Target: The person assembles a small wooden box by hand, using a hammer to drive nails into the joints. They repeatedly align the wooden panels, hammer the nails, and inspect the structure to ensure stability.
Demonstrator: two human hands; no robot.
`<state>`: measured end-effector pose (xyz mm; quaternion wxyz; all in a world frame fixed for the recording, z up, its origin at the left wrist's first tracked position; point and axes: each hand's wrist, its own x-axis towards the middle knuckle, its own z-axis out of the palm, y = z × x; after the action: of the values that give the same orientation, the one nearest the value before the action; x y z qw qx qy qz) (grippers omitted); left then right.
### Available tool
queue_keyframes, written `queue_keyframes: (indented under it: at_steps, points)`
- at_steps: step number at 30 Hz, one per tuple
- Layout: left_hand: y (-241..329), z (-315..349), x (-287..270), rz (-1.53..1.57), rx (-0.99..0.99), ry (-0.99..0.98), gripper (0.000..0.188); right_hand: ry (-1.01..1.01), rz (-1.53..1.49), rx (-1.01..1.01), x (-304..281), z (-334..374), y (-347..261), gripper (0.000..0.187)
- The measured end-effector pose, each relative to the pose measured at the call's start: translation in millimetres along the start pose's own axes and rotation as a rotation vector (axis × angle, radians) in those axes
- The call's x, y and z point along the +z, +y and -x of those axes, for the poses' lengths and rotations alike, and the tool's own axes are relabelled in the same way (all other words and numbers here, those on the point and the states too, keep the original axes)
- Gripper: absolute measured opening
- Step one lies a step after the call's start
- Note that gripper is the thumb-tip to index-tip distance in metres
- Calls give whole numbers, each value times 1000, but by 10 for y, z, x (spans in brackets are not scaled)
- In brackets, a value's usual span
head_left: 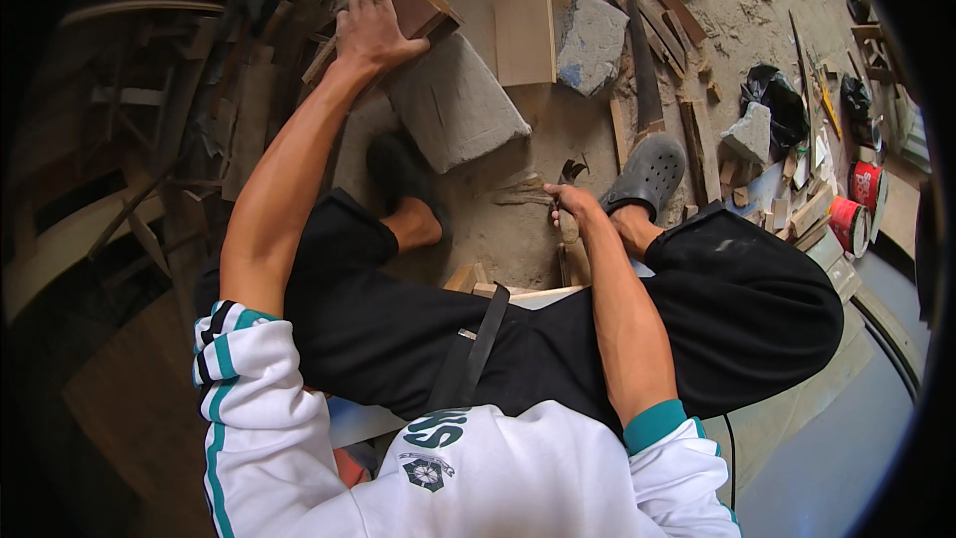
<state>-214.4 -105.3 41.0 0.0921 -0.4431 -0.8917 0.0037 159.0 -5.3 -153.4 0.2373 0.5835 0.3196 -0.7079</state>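
My left hand (373, 28) is stretched forward, with its fingers over the edge of a shallow wooden box or frame (418, 8). That piece is tilted beside a large grey concrete block (460, 108) between my feet, and my arm and hand hide part of it. Lower and to the right, my right hand (572, 203) is closed round a claw hammer (571, 173). The hammer's dark metal head shows above my fingers, close to the inner side of my right shoe (647, 175).
A flat board (525, 38) and a second concrete block (592, 44) lie ahead. Wood strips (665, 28), a black plastic bag (776, 105) and red cans (848, 225) clutter the right. Stacked timber (179, 90) fills the left.
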Motion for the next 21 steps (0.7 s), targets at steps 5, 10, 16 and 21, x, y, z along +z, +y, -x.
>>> queue_keyframes:
  at_steps: [5,10,16,21]
  points:
    - [-91,218,-256,168,193,-25,109,16,24,-5,85,63,-2,35]
    - [135,490,-849,330,368,-93,104,26,23,-4,125,25,-23,47]
    - [532,989,-1322,456,461,-26,109,51,36,-105,196,-49,33,44]
    - [655,1290,-1662,520,493,-9,109,54,22,-152,155,-175,100,30]
